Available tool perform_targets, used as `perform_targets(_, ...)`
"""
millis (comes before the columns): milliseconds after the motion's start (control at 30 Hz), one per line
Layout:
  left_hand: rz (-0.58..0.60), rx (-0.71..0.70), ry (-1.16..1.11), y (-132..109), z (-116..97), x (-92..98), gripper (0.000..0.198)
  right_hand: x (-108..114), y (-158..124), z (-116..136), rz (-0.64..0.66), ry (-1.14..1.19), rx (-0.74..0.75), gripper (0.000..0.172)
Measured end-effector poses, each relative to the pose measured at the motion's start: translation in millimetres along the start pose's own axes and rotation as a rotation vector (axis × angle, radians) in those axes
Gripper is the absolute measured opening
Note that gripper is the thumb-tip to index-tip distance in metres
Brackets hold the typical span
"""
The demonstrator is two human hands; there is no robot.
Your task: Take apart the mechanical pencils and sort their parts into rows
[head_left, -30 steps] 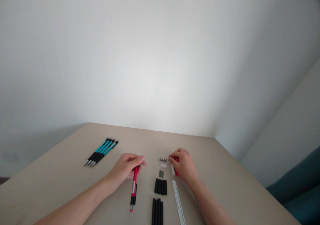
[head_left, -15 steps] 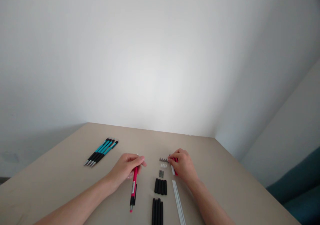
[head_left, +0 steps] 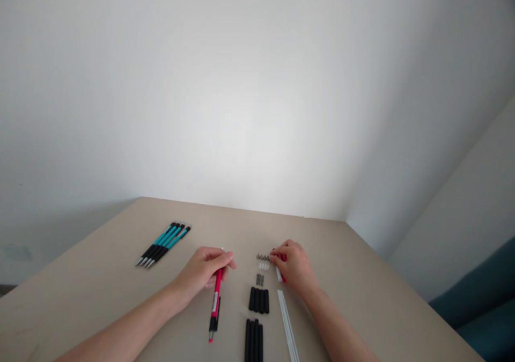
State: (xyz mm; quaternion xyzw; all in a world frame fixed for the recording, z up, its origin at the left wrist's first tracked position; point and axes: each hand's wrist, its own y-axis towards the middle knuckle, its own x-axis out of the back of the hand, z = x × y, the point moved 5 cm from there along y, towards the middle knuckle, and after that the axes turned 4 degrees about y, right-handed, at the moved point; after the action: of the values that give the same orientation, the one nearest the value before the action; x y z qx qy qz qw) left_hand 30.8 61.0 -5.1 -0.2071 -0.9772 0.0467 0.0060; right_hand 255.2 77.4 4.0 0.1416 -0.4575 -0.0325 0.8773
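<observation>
My left hand pinches a pink pen between thumb and fingers. The pen slants down towards me, its black clip and pink push button at the near end. A small pale end shows just above the fingers. My right hand rests low over the table, thumb and fingertips together at the right end of a row of small metal spiral-looking pieces. Whatever the fingertips hold is hidden. Pink and white parts lie partly under this hand. Small clear pieces lie nearer me.
Several teal pens with black grips lie side by side at the left. Down the middle are small grey pieces, short black sleeves and longer black tubes. Thin white tubes lie beside my right forearm. A wall stands behind the table.
</observation>
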Motion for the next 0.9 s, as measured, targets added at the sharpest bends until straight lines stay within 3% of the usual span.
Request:
perform_targets(233, 0.083, -0.038, -0.017, -3, 1, -5.7, 0.046, 12, -1, 6, -0.145, 0.068, 0.032, 0.019)
perform_targets(367, 0.19, -0.022, -0.058, -11, -2, -14.4, 0.041, 22, -6, 21, -0.203, 0.162, 0.155, 0.02)
perform_targets(500, 0.233, -0.03, -0.041, -16, -5, -17.8, 0.043, 17, -20, 52, -0.01, 0.32, 0.373, 0.024)
perform_targets(633, 0.314, -0.04, 0.051, -19, 0, -22.2, 0.044, -1, -35, 76, 0.225, 0.365, 0.465, 0.022)
perform_targets(900, 0.425, -0.183, 0.253, -26, 0, -28.6, 0.041, -12, -38, 80, 0.265, 0.416, 0.392, 0.028)
